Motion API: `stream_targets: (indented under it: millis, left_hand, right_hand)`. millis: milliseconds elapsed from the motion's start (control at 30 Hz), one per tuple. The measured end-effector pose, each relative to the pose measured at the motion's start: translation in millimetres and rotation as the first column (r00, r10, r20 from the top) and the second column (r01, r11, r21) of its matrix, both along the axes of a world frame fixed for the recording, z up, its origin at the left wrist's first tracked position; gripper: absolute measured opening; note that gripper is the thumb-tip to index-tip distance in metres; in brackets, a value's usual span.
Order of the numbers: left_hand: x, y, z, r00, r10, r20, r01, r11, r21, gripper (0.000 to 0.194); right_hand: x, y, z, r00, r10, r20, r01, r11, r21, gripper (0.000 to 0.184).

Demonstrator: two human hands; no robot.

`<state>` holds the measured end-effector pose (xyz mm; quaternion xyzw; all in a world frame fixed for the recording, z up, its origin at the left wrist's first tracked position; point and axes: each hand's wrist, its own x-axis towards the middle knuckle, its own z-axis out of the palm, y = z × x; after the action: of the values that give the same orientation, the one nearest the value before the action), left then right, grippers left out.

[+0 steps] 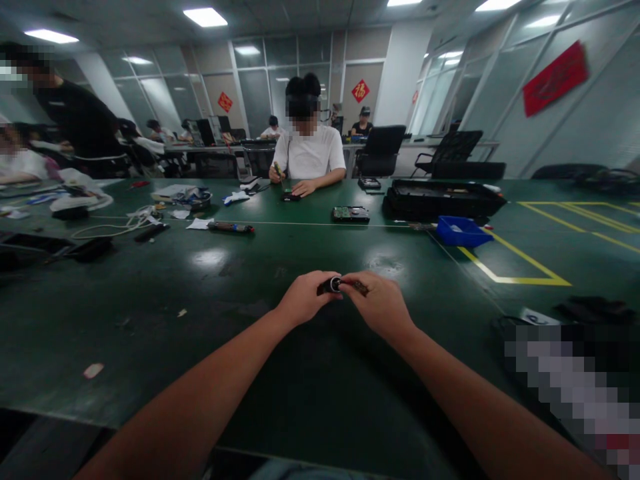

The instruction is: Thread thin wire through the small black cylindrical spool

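Observation:
My left hand [304, 297] is closed around a short black cylinder [327, 287] with a silvery ring at the end facing my right hand. Its fingers wrap the far side, hiding most of the body. At that ringed end, my right hand [381, 301] has its thumb and fingertips pinched together. A thin brownish piece [359, 287] shows between those fingers; its kind is too small to make out. Both hands meet above the green table [280, 413], close in front of me.
Ahead lie a hard drive [351, 214], a blue bin [463, 231] and a long black tray [445, 200]. A dark pen-shaped tool [231, 227] and a white cable [117, 227] are at left. Across the table, a person [310, 157] works on a small black device.

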<state>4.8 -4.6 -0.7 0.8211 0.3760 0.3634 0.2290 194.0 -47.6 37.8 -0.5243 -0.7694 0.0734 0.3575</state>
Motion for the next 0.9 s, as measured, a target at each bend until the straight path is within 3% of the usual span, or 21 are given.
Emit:
stream_targets:
  millis: [233, 333, 633, 900]
  left_hand:
    - [1.7, -2.5, 0.6, 0.998, -0.056, 0.002, 0.056, 0.998, 0.011, 0.036]
    - [1.4, -2.6, 1.3, 0.998, -0.059, -0.004, 0.059, 0.998, 0.014, 0.035]
    - [1.2, -3.2, 2.0, 0.998, -0.062, -0.027, 0.062, 0.998, 0.006, 0.039]
    - [-1.5, 2.5, -0.9, 0.990, 0.091, 0.104, -0.085, 0.995, -0.061, 0.041]
  right_hand:
    - [0.2, 3.0, -5.3, 0.994, 0.031, 0.107, -0.033, 0.999, 0.019, 0.018]
    - [0.1, 2.9, -4.9, 0.999, 0.008, 0.034, -0.008, 1.000, 0.014, 0.016]
    - [1.7, 2.7, -2.1, 0.986, -0.114, -0.125, 0.111, 0.993, -0.032, 0.035]
    - [7.8, -6.2, 12.4, 0.957, -0.040, -0.287, 0.048, 0.999, 0.023, 0.028]
